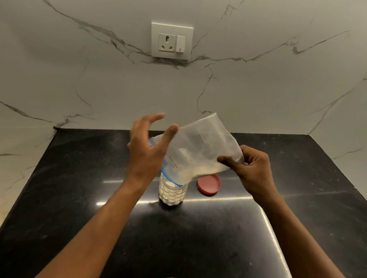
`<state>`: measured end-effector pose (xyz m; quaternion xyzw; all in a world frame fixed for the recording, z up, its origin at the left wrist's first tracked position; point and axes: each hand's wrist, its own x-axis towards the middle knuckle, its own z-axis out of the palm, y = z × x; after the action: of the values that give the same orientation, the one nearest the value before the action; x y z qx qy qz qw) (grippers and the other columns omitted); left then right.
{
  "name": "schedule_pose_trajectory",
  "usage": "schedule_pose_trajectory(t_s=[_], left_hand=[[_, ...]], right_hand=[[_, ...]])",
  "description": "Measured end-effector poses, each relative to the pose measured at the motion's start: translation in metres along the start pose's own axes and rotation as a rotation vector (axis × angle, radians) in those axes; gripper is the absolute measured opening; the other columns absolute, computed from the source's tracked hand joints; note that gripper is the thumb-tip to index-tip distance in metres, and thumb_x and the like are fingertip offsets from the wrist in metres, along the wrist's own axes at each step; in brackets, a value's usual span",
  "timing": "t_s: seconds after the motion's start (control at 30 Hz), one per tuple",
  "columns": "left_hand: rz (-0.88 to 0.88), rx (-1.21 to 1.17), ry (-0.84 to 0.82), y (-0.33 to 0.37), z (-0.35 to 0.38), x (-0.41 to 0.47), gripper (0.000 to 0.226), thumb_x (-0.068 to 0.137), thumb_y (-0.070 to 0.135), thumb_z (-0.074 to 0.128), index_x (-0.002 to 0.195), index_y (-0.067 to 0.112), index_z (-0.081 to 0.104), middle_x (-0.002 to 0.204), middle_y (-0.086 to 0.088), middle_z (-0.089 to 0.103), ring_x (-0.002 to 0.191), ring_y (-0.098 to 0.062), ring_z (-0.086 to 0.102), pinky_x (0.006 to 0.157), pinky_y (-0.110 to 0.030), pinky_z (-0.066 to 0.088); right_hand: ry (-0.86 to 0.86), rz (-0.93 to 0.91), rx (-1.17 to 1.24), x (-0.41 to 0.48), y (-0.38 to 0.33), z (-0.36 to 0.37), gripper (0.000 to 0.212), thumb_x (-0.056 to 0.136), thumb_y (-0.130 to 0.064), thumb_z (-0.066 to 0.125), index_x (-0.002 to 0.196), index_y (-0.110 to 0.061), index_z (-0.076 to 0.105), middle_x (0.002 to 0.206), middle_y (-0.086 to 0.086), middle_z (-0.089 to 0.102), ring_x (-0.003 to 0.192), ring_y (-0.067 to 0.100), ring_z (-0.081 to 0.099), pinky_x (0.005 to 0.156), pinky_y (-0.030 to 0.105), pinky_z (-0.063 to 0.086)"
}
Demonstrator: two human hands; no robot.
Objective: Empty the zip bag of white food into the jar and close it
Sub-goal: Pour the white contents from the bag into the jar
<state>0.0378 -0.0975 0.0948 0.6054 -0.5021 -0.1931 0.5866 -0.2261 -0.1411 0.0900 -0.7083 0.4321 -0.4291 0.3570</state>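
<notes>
A clear zip bag with a blue seal is tipped mouth-down over an open clear plastic jar on the black counter. The jar holds white food nearly to its top. A little white food lies along the bag's lower edge. My right hand pinches the bag's raised bottom corner. My left hand hovers beside the bag's mouth end with fingers spread; its thumb touches the bag's upper edge, gripping nothing. The red lid lies flat on the counter just right of the jar.
The black stone counter ends at a marble-patterned wall behind and on both sides. A white socket and switch plate is on the back wall above the jar.
</notes>
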Motion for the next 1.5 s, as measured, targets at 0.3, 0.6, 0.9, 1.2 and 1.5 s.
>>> schedule_pose_trajectory(t_s=[0.3, 0.6, 0.9, 1.2, 1.5], left_hand=[[-0.506, -0.287, -0.169, -0.063, -0.008, -0.045, 0.028, 0.099, 0.032, 0.071, 0.126, 0.025, 0.068, 0.113, 0.008, 0.079, 0.104, -0.004, 0.074, 0.081, -0.018, 0.057], [-0.411, -0.349, -0.147, -0.060, -0.005, -0.041, 0.014, 0.100, 0.011, 0.068, 0.108, 0.022, 0.073, 0.102, 0.013, 0.081, 0.098, -0.001, 0.076, 0.076, -0.012, 0.059], [-0.411, -0.414, -0.144, -0.062, -0.004, -0.043, 0.027, 0.102, 0.008, 0.064, 0.128, 0.017, 0.070, 0.118, 0.004, 0.080, 0.111, -0.007, 0.074, 0.085, -0.017, 0.060], [-0.418, -0.446, -0.142, -0.065, -0.002, -0.045, 0.027, 0.102, 0.010, 0.064, 0.124, 0.026, 0.069, 0.116, 0.008, 0.079, 0.113, -0.005, 0.073, 0.084, -0.017, 0.061], [-0.431, -0.475, -0.121, -0.070, 0.002, -0.045, 0.027, 0.102, 0.009, 0.064, 0.124, 0.025, 0.069, 0.116, 0.006, 0.079, 0.112, -0.007, 0.074, 0.085, -0.020, 0.062]], right_hand=[[-0.004, 0.050, 0.203, 0.001, 0.012, 0.006, 0.005, 0.095, -0.019, 0.074, 0.097, -0.021, 0.078, 0.093, 0.006, 0.078, 0.083, 0.022, 0.074, 0.076, 0.026, 0.062], [0.032, 0.018, 0.199, 0.000, 0.012, 0.008, 0.007, 0.094, -0.017, 0.076, 0.100, -0.016, 0.073, 0.091, -0.006, 0.076, 0.082, 0.008, 0.072, 0.072, 0.019, 0.058], [0.021, -0.023, 0.162, 0.004, 0.005, 0.009, 0.010, 0.095, -0.017, 0.075, 0.103, -0.011, 0.072, 0.091, -0.008, 0.077, 0.080, 0.007, 0.073, 0.070, 0.017, 0.057], [0.028, -0.052, 0.140, 0.008, -0.005, 0.011, 0.008, 0.092, -0.024, 0.076, 0.099, -0.023, 0.072, 0.092, -0.010, 0.077, 0.081, 0.009, 0.074, 0.070, 0.019, 0.059], [0.072, -0.084, 0.122, 0.012, -0.015, 0.013, 0.020, 0.087, -0.043, 0.076, 0.097, -0.025, 0.071, 0.089, -0.006, 0.075, 0.075, 0.011, 0.071, 0.065, 0.021, 0.059]])
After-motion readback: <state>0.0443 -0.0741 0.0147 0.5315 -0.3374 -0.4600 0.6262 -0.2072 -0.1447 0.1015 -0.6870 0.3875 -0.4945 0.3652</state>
